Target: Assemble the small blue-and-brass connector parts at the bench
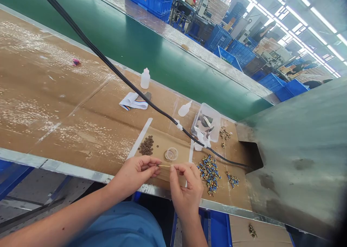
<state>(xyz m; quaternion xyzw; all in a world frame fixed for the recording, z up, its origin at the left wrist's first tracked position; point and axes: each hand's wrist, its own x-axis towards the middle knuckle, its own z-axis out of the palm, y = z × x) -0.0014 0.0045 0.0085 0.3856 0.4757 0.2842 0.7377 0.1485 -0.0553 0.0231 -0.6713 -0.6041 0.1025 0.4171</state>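
In front of me, over the table's near edge, my left hand [142, 171] pinches something small and dark, too small to name. My right hand [187, 182] is closed on one end of a thin pale stick [165, 165], whose other end meets the fingertips of my left hand. Just beyond the fingers stands a small clear round cup [171, 153]. A pile of small brown discs [146, 145] lies to the left of the cup. Right of my right hand is a heap of small blue and brass-coloured parts [210, 173], with a smaller cluster [232, 180] beside it.
A black cable [114, 68] crosses above the table. Further back are a clear plastic box [215, 117] with scraps, a white squeeze bottle [145, 78], another bottle lying down [184, 109] and a folded cloth [133, 101]. A green conveyor belt [119, 37] runs behind; a metal housing [295, 156] borders the right.
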